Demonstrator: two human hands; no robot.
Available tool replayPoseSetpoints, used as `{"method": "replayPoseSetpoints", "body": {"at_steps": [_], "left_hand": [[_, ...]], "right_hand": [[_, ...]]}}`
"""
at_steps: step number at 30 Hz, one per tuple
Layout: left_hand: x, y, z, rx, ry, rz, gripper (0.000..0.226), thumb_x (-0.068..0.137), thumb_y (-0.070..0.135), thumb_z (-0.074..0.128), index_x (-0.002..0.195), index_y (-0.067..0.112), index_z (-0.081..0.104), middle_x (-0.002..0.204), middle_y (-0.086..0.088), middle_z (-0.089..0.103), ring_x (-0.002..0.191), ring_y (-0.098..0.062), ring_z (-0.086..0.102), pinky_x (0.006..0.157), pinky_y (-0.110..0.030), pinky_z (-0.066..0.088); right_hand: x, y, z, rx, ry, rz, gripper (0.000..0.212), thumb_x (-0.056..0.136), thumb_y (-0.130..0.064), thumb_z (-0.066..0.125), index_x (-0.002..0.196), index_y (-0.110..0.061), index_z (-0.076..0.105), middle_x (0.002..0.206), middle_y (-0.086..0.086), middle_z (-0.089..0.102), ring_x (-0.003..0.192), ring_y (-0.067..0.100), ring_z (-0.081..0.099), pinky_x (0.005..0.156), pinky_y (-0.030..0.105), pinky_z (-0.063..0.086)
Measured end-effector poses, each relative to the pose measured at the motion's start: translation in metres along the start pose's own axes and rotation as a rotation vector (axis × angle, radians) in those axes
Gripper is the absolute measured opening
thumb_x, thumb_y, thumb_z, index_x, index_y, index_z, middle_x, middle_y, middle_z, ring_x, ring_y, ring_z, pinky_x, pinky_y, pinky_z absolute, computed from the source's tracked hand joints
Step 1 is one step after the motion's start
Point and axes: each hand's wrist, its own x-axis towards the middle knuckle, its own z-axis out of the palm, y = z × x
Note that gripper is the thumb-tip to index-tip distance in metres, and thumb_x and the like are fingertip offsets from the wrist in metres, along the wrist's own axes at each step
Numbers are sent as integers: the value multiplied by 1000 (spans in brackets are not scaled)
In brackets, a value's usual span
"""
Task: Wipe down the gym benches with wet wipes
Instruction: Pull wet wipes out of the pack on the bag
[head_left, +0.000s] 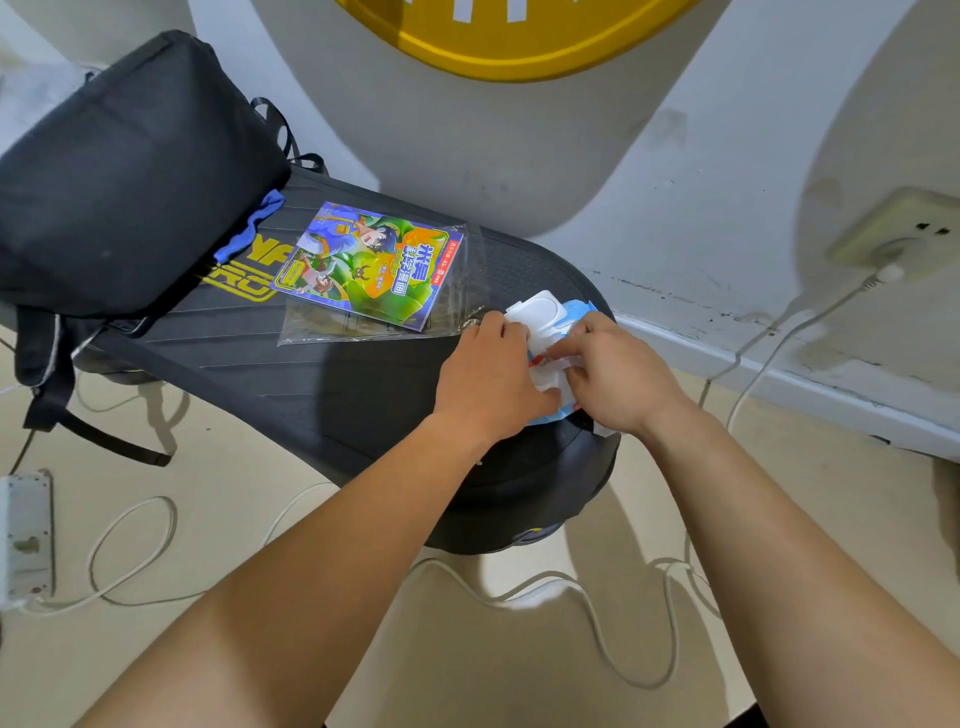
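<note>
**Work surface.** The bench (322, 384) is a black padded pad with yellow lettering, running from the left edge of the frame to right of center. Its rounded end lies at center right.

**Items on the bench.**
1. A black backpack (119, 176) occupies the upper left of the frame and rests on the far-left part of the pad. Its straps hang down toward the floor (234, 467).
2. A comic book (363, 265) in a clear plastic sleeve lies flat at center frame, just beside the backpack.
3. The wet wipes pack (581, 312), blue with a white flip lid (540, 312), sits on the rounded end of the bench at center right. The lid stands raised.

**Hands.** Both forearms enter from the bottom edge and meet at the pack.
- The left hand (488, 374) is curled round the left side of the pack and grips it, with the fingertips near the lid.
- The right hand (613, 379) is curled over the right side of the pack. Its fingertips pinch a white wipe (550, 382) at the opening between the 2 hands.

**Surroundings.** A wall socket (904, 228) sits at the upper right, with a white cable (779, 338) plugged in and trailing down to the floor. A power strip (23, 540) lies at the lower left edge. More white cable loops across the floor below the bench.
</note>
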Motion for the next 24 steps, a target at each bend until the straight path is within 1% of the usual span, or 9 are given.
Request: {"method": "replayPoseSetpoints", "body": {"at_steps": [5,9,12,15,16,18,20,22,24], "left_hand": [[-1,4,-7,16,16,13,72,72,63,70,123,14,55,117,-2,50,106,-21,54,82,-35,49],[4,5,-18,-26,52,36,70,78,64,68,129,18,53,120,-1,54,104,-18,57,85,-34,51],[2,5,-17,-48,92,86,70,80,60,71,134,19,51,124,0,56,106,-17,59,84,-28,46],[-2,0,-13,-105,116,111,69,77,54,77,131,18,55,121,0,60,104,-16,60,83,-25,44],[-3,-3,-13,-136,111,104,68,76,51,79,131,18,55,121,0,60,104,-15,60,84,-24,44],[-3,-8,-16,-206,101,78,67,74,45,82,129,21,53,120,3,61,104,-13,58,85,-23,45],[-3,-11,-19,-247,96,66,67,72,44,85,126,23,51,117,6,61,100,-9,58,84,-23,48],[-4,-11,-19,-263,80,69,66,71,45,85,123,25,50,115,8,61,98,-8,58,82,-22,49],[-6,-10,-19,-276,65,71,65,71,45,86,122,26,49,115,8,61,98,-8,59,82,-21,49]], "right_hand": [[-2,3,1,40,0,-4,44,95,-15,49,130,-36,63,123,-3,48,110,24,54,88,43,51],[-3,3,-3,38,31,-32,43,96,-17,49,130,-39,63,119,-1,45,106,24,50,86,41,49],[1,3,-4,5,7,28,38,97,-16,47,129,-27,63,120,-1,43,104,22,49,86,39,48],[3,1,-4,26,-39,50,35,96,-10,47,126,-18,61,121,-4,46,105,23,53,91,40,51],[3,1,-5,57,-20,26,38,94,-7,48,126,-20,63,122,-4,49,105,23,55,91,39,51],[1,1,-5,173,98,-31,45,89,1,49,122,-23,68,116,-4,56,101,21,57,86,33,51],[0,1,-3,422,243,22,38,88,1,52,113,-24,67,107,-7,64,94,16,62,75,20,48],[0,3,-1,666,350,110,29,87,-2,61,99,-28,60,98,-8,64,83,12,62,64,11,44],[2,2,1,644,395,108,28,83,-1,67,87,-28,60,97,-5,62,79,14,58,60,5,39]]}}
